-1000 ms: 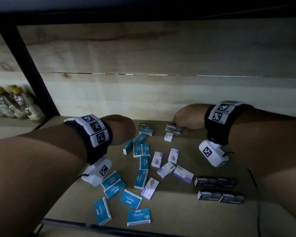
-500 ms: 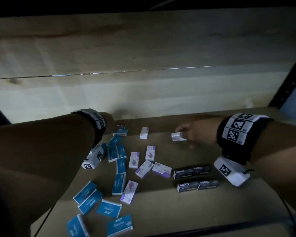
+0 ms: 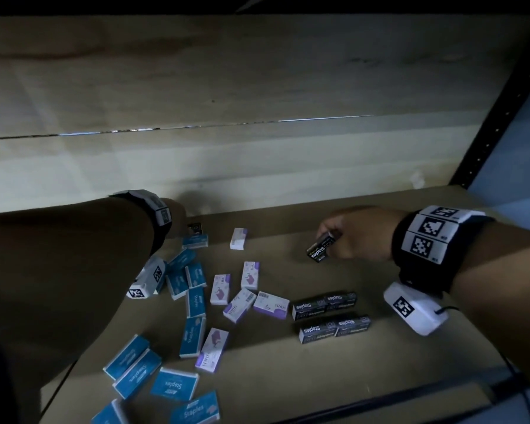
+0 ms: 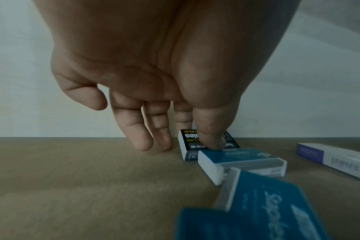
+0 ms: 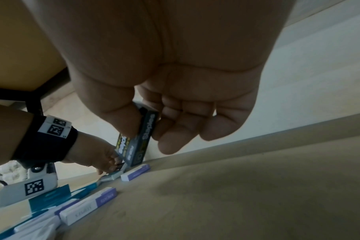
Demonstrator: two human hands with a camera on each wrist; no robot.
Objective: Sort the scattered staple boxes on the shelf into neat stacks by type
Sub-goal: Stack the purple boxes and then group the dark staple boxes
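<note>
My right hand [image 3: 334, 237] pinches a black staple box [image 3: 320, 249] and holds it tilted just above the shelf, behind two rows of black boxes [image 3: 323, 306]. In the right wrist view the thumb and fingers [image 5: 164, 129] clamp that black box [image 5: 138, 146]. My left hand [image 3: 178, 218] is at the back left. Its thumb and forefinger are on another black box [image 4: 189, 144], which lies against a blue box [image 4: 236, 160]. Several blue boxes [image 3: 195, 301] lie scattered on the left, and purple-white boxes [image 3: 250, 275] in the middle.
The brown shelf board [image 3: 288, 377] ends at a pale wooden back wall [image 3: 257, 163]. A black metal upright [image 3: 487, 142] stands at the right. A lone purple-white box [image 3: 238, 238] lies near the back wall between my hands. Bare board shows right of the black rows.
My right hand has picked the black box up from the back middle and carried it rightward. My left hand has reached deeper to the black box at the back. The head view has swung right.
</note>
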